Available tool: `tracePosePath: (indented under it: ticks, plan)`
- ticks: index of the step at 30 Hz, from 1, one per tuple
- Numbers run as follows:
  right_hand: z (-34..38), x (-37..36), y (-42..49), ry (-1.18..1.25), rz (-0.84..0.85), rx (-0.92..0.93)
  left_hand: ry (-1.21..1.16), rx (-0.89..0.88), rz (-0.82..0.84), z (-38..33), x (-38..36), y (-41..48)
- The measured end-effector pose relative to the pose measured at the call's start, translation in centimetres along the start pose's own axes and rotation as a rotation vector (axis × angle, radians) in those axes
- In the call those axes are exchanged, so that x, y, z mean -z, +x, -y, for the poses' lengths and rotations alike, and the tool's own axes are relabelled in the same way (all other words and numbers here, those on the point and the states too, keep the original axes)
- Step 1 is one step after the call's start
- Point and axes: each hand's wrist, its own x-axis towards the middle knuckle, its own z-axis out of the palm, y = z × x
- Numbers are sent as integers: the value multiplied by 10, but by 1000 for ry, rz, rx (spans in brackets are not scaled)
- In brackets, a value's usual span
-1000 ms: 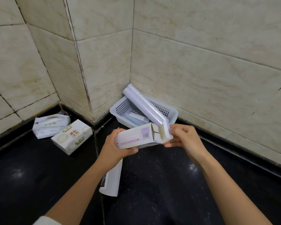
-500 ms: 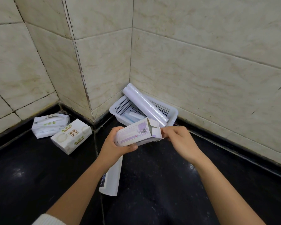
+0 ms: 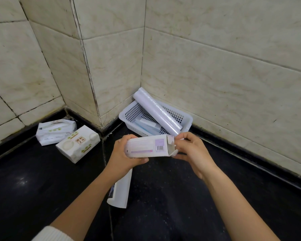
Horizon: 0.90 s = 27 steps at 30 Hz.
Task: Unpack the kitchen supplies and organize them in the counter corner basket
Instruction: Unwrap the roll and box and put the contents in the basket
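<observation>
- A long white carton point(image 3: 146, 148) lies crosswise, held above the black counter point(image 3: 181, 197), just before the corner basket point(image 3: 129, 113).
- The left hand point(image 3: 124, 156) wraps its closed end.
- The right hand point(image 3: 189, 148) pinches flaps at the open end, nearer the basket.

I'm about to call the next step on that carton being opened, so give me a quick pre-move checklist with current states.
1. Carton held firmly: ok, left hand wraps its closed end.
2. Open end accessible: ok, flaps are folded out at the right hand.
3. Contents ready to slide out: cannot tell, the inside is not visible.
4. Room in the basket: not ok, the roll lies diagonally across it, over flat packs.
5. Counter clear under the hands: not ok, an empty white sleeve lies there.
6. Tissue packs out of the way: ok, off to the left.
</observation>
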Motion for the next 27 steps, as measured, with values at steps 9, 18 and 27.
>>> tracePosePath:
  ticks: [9,18,27]
  plan:
    - [-12,3,-6,-215,-47,336,-78,29,37,4,3,4]
    - [-7,5,-4,-331,47,323,-143,88,167,0,10,2]
    - [13,11,-1,-633,337,334,-196,177,331,2,21,5]
